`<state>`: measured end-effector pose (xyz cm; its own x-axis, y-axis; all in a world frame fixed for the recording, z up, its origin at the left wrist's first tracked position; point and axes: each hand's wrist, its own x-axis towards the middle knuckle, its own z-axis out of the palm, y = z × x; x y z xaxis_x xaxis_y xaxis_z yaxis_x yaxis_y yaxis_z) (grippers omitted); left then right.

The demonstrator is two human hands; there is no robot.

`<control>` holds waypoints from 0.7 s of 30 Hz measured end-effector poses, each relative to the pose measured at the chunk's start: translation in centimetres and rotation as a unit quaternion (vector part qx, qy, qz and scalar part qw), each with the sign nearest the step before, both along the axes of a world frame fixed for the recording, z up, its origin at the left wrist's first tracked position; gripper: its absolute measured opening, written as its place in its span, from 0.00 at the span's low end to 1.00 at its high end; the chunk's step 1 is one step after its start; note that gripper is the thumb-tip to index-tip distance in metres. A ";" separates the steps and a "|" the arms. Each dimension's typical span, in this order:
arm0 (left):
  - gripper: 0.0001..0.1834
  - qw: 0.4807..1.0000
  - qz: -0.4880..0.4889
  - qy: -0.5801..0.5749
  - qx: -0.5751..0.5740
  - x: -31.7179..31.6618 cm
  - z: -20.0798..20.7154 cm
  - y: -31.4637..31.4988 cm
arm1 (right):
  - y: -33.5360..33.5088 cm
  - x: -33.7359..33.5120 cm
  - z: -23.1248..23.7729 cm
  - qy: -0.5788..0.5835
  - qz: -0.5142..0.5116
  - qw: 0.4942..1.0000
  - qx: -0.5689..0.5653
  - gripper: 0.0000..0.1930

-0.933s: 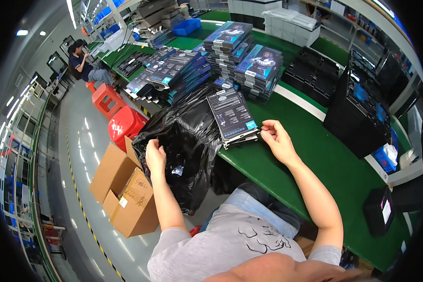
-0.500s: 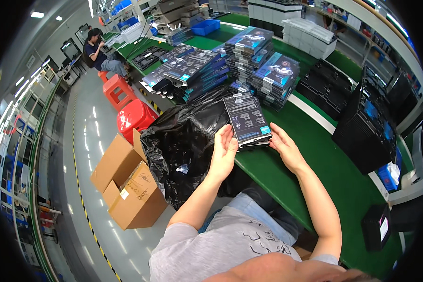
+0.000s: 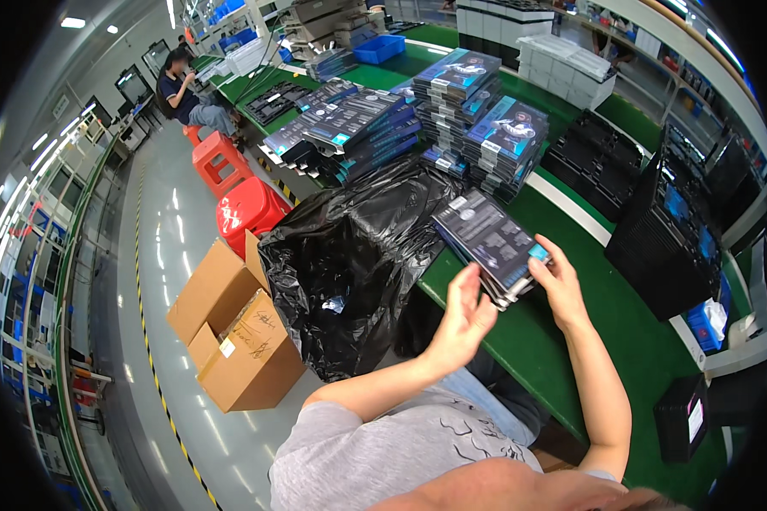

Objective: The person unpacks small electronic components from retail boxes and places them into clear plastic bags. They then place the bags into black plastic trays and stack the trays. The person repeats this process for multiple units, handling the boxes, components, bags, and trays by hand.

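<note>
Left hand (image 3: 463, 330) and right hand (image 3: 564, 291) set to a small pile (image 3: 488, 240) of flat boxes

At the near left side of the pile, bent fingers are placed by the left hand, its thumb spread apart from them; the fingertips are blurred. At the right-hand corner, the right hand is laid with its thumb near a light-blue patch on the top box; whether the corner is pinched cannot be told. The pile is seen between the hands, at the near edge of the green table (image 3: 609, 307), its boxes slightly fanned and the dark printed face of the top one turned up.

Just left of the pile, a black bag (image 3: 400, 209) is draped over the table edge, and a silvery scrap (image 3: 335, 304) is seen on it. Beside the bag, an opened carton (image 3: 260, 366) is stood on the floor (image 3: 166, 298), with red stools (image 3: 251, 209) behind it. Beyond these, a seated person (image 3: 179, 95) is seen.

Behind the pile, upright stacks (image 3: 507, 128) of blue-printed boxes are ranged, with a leaning heap (image 3: 354, 123) of similar boxes to their left. Farther back, a blue bin (image 3: 379, 48) and white trays (image 3: 567, 68) are set. On the right, black trays (image 3: 592, 153) are laid near a tall black stack (image 3: 656, 230).
</note>
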<state>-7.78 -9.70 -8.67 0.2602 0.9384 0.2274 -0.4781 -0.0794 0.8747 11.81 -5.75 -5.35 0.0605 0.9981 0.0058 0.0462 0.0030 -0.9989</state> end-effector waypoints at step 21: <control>0.33 0.939 0.035 0.242 0.242 11.3 4.0 7.8 | -2.8 12.2 -1.7 0.073 -0.150 0.984 0.055 0.31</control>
